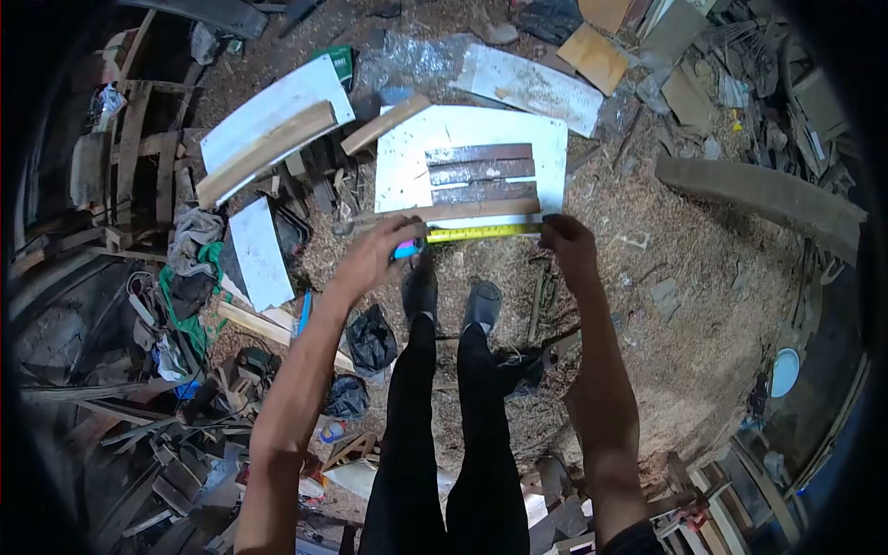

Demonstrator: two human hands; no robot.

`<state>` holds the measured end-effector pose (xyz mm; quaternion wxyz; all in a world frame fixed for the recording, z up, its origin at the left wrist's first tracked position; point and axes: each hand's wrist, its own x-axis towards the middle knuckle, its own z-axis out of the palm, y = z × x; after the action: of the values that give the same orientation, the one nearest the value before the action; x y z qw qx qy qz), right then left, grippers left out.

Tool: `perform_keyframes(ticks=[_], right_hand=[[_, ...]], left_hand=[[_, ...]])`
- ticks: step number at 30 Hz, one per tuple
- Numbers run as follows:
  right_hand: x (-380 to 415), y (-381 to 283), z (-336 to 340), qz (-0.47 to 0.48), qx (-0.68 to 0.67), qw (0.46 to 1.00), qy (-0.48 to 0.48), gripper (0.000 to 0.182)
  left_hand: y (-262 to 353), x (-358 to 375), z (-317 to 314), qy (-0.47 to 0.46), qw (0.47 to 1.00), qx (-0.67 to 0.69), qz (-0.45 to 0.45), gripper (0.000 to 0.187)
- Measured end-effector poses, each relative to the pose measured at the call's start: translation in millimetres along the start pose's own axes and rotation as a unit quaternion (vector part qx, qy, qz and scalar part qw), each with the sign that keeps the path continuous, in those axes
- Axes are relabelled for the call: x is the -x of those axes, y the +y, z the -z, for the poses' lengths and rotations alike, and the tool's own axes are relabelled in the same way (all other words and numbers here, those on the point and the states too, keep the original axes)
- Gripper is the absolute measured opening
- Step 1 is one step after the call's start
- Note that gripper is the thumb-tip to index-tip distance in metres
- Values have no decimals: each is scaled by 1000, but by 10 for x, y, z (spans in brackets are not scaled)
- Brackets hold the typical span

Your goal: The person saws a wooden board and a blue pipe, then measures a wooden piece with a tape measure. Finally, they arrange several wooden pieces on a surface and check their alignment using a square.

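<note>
A yellow tape measure [486, 232] is stretched level between my two hands, just in front of the near edge of a white board [399, 157]. Its blue and pink case sits in my left hand [372, 257], whose fingers are closed around it. At the blade's other end, the fingers of my right hand [572, 248] pinch the tip. Several dark wooden strips [481, 172] lie side by side on the board. A longer, lighter brown strip [486, 210] runs along the board's near edge, parallel to the blade.
Sawdust and shavings cover the ground around my shoes [483, 303]. A hammer-like tool [537, 301] lies near my right foot. To the left are a white panel [261, 254] and a wooden bar [268, 153]. A curved plank [758, 196] rests at right; scrap wood surrounds the area.
</note>
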<state>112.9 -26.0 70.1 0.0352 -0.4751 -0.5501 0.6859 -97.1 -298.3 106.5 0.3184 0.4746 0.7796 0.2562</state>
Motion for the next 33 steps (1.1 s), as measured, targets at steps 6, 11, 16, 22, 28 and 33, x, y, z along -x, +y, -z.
perform_keyframes(ticks=[6,11,16,22,28,33], right_hand=[[-358,111,130,-18,40,998,32,20],[-471,191,47,-12,42,998,33,20],[-521,231,25,2,92,994,59,21],[-519,280,36,21,72,995,64,22],[-489,228,-5,32,57,997,43,26],[-490,259,-110,17,89,995,49,24]], left_hand=[[-66,-152,133,-34,997,-67,10,42],[-158,-150,97,-23,995,-92,-1,38],[-184,-203,49,-28,994,-103,15,39],[-256,-250,-44,10,995,-89,34,42],[-268,-257,-76,5,994,-103,42,44],[-211,-350,-216,35,990,-133,-17,42]])
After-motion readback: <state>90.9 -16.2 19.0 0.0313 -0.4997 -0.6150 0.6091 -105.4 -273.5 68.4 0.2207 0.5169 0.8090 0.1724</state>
